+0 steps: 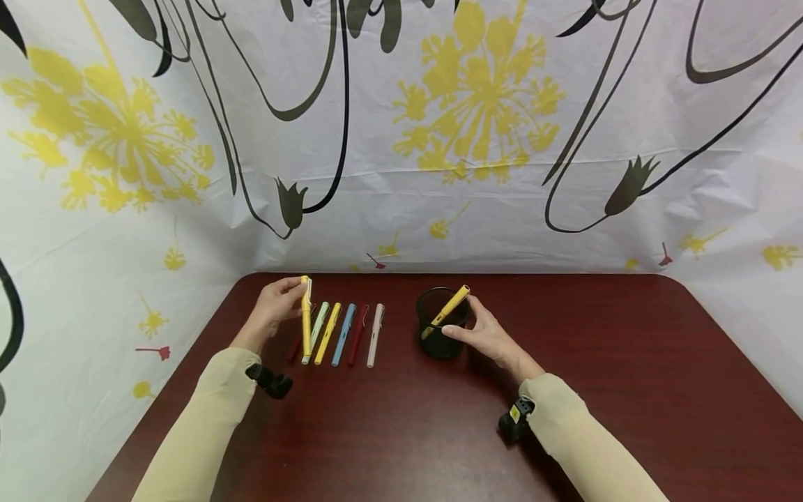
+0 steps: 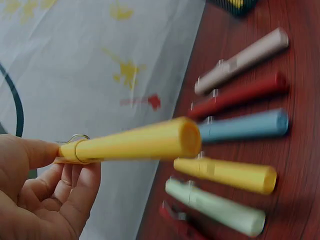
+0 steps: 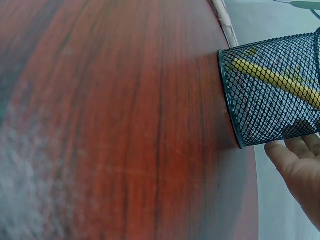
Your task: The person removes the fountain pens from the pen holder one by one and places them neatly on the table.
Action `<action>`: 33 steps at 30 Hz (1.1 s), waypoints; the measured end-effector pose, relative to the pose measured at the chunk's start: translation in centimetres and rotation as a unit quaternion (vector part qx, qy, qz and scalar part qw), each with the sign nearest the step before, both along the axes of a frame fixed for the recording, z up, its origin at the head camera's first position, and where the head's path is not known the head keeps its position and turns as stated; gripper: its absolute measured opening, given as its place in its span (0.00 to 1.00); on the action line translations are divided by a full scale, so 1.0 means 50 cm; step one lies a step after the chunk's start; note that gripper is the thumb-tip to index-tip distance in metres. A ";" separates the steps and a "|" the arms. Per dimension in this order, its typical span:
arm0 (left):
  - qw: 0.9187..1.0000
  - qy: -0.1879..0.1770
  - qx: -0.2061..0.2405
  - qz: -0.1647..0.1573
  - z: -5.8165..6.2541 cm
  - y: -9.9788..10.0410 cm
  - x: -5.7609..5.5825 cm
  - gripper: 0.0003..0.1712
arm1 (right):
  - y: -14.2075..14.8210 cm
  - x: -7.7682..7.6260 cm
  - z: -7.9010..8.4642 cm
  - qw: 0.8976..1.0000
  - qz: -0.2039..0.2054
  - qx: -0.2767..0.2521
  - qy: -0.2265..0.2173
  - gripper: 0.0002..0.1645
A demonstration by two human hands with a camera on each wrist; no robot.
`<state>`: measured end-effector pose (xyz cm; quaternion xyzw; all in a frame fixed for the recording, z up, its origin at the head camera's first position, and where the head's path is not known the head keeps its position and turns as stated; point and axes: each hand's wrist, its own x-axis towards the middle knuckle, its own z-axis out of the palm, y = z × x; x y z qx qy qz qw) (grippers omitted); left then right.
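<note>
My left hand (image 1: pixel 276 307) pinches the upper end of a yellow pen (image 1: pixel 306 321), which is upright above the left part of a row of pens. In the left wrist view its barrel points towards the pens on the table. My right hand (image 1: pixel 492 338) grips the side of a black mesh pen holder (image 1: pixel 442 346), thumb in front and fingers behind. Another yellow pen (image 1: pixel 450 307) leans inside the holder. The row has a light green pen (image 2: pixel 215 207), a yellow pen (image 2: pixel 225 175), a blue pen (image 2: pixel 245 125), dark red pens and a pale pink pen (image 1: pixel 375 336).
The dark red-brown table (image 1: pixel 401 432) meets a white patterned cloth (image 1: pixel 376 153) at its back edge. Black wrist cameras sit on both wrists. The holder stands right of the pen row.
</note>
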<state>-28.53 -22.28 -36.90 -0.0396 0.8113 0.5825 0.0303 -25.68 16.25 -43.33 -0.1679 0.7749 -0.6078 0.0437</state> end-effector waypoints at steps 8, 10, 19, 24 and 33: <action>0.996 -0.020 -0.089 0.000 -0.022 -0.072 -0.012 0.29 | -0.005 -0.002 0.002 1.000 -0.004 0.013 -0.011 0.44; 0.993 -0.025 -0.111 -0.001 -0.030 -0.083 -0.014 0.29 | -0.006 -0.003 0.003 1.000 -0.002 0.010 -0.012 0.43; 0.982 -0.015 -0.187 -0.009 -0.066 -0.104 -0.030 0.27 | 0.001 0.001 0.005 1.000 -0.007 0.019 -0.015 0.44; 0.978 -0.005 -0.208 -0.003 -0.087 -0.104 -0.043 0.26 | 0.006 0.001 0.003 1.000 -0.007 0.014 -0.011 0.46; 0.977 -0.014 -0.212 0.011 -0.109 -0.096 -0.060 0.24 | 0.000 -0.002 -0.003 1.000 -0.003 0.022 0.007 0.42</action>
